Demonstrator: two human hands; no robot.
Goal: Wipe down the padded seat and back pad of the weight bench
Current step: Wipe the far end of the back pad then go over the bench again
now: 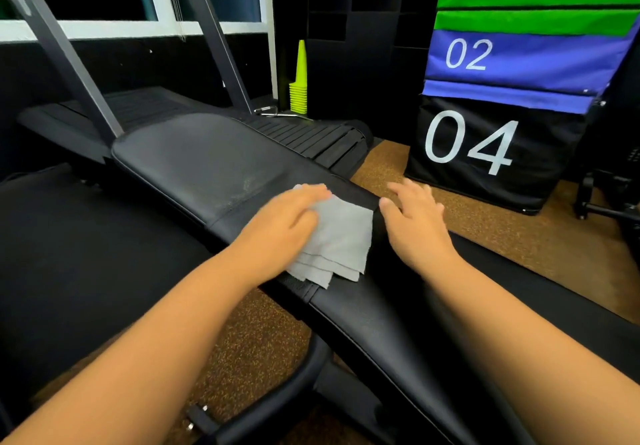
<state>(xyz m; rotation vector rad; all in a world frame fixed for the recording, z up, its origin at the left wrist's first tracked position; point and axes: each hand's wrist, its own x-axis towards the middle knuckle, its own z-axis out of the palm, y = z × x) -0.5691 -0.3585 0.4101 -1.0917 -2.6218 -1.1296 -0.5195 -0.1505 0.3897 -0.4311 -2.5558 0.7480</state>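
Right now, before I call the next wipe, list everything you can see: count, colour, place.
weight bench: one, black padded, running diagonally from upper left to lower right
cloth: one, grey, folded, lying on the bench near the gap between the pads
treadmill: one, black, behind the bench
cones: one stack, yellow-green, on the floor behind the treadmill
soft boxes: one stack; black marked 04 at bottom, blue marked 02, green and orange above; right
floor: brown speckled with black mats
left hand: fingers flat, pressing on the cloth
right hand: fingers spread, at the bench's right edge beside the cloth
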